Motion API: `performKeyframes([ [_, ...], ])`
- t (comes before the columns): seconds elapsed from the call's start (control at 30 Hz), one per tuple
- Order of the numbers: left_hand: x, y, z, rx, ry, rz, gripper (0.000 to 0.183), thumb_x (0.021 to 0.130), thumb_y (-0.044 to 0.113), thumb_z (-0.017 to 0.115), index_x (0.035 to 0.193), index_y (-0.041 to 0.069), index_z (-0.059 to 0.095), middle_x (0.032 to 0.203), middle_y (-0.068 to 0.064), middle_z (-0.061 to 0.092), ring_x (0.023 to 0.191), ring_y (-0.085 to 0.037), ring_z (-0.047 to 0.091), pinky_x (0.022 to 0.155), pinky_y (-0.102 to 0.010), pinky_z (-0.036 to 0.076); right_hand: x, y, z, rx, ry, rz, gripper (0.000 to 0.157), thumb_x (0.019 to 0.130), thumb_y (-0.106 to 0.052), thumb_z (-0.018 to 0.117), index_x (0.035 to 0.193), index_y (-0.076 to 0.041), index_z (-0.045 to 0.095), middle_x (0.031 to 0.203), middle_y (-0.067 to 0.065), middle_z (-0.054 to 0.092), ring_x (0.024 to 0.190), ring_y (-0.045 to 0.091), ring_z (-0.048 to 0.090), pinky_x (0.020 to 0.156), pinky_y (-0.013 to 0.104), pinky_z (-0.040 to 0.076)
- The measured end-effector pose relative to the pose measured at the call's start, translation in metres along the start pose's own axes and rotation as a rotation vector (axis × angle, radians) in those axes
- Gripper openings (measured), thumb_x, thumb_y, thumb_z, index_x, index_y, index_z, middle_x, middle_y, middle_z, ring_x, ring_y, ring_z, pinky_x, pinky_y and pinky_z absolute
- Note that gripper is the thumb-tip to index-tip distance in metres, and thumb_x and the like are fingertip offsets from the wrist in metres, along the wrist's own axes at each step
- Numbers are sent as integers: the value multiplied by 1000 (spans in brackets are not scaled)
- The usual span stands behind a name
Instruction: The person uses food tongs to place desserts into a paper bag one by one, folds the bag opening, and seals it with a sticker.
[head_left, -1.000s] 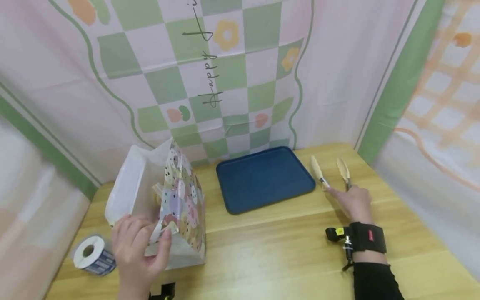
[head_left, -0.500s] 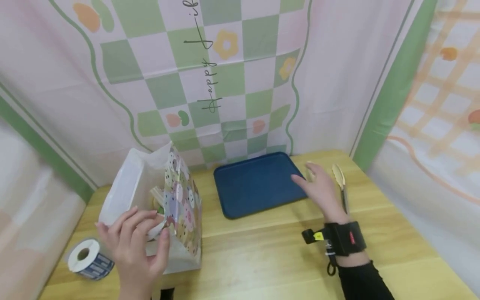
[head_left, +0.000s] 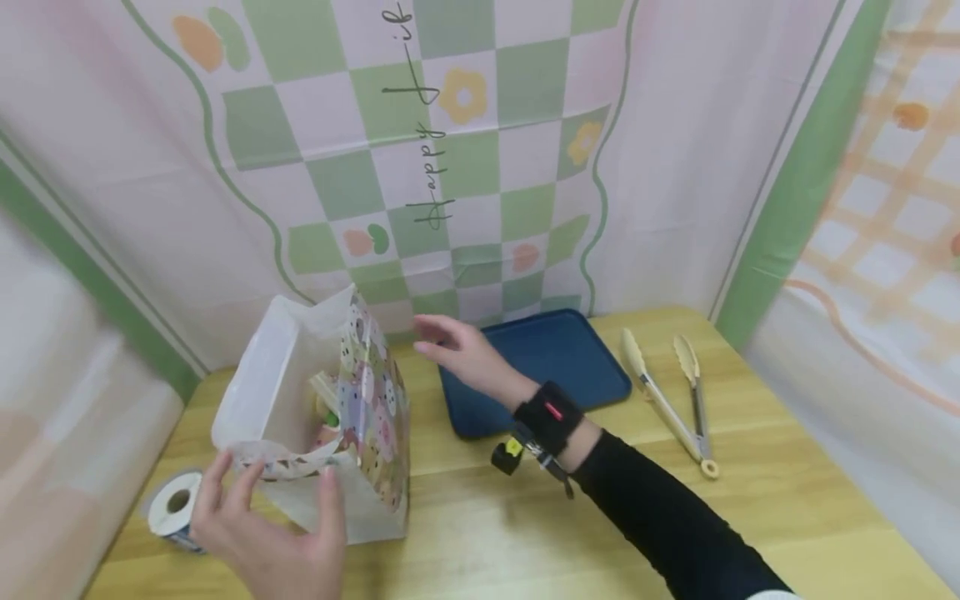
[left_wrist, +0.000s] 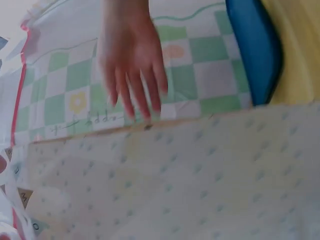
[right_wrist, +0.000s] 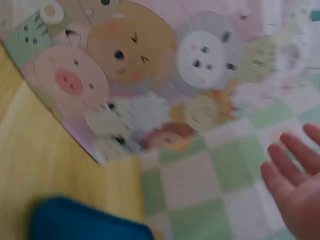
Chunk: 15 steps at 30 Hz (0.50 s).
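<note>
A paper bag (head_left: 378,425) printed with cartoon animals stands upright on the table's left side, its mouth open. Inside it show pale beige, green and reddish items (head_left: 327,396), too hidden to name. At the near rim is my left hand (head_left: 262,533), fingers and thumb spread along the edge. My right hand (head_left: 472,358) hovers with extended fingers over the left part of a blue tray (head_left: 551,358), a short way right of the bag and holding nothing. Its loose fingers (right_wrist: 297,175) also appear in the right wrist view. Tongs (head_left: 667,408) lie spread to the right of the tray.
A roll of labels (head_left: 176,504) stands left of the bag. Behind the wooden table (head_left: 510,508) hangs a green-and-white checked cloth (head_left: 465,167). The table's right edge slants past the tongs.
My right hand has let go of the tongs and swung left, over the tray toward the bag. The left hand's fingers have slid lower and spread at the near rim, which now shows more.
</note>
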<state>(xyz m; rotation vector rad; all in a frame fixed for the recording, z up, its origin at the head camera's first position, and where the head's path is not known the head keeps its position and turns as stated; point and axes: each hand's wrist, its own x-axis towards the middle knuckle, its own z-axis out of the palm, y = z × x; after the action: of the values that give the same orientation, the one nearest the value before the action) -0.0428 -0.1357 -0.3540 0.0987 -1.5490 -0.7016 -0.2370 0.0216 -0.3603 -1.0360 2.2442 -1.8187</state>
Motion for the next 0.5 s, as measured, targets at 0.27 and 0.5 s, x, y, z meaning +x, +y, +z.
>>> performKeyframes([
  [0.27, -33, -19, -4, 23, -201, -186, 105, 59, 25, 80, 136, -12, 20, 150, -36, 3, 139, -33, 3, 112, -53, 4, 36, 12, 39, 299, -146, 127, 56, 101, -16, 39, 152, -11, 16, 157, 8, 19, 138, 22, 20, 112, 49, 17],
  [0.5, -40, -27, -2, -43, -302, -310, 124, 56, 8, 87, 145, -9, 3, 154, -25, -8, 140, -24, -2, 112, -54, 4, 45, 20, 51, 267, -100, 154, 50, 98, -11, 42, 147, -9, 33, 150, 8, 34, 133, 16, 31, 111, 47, 24],
])
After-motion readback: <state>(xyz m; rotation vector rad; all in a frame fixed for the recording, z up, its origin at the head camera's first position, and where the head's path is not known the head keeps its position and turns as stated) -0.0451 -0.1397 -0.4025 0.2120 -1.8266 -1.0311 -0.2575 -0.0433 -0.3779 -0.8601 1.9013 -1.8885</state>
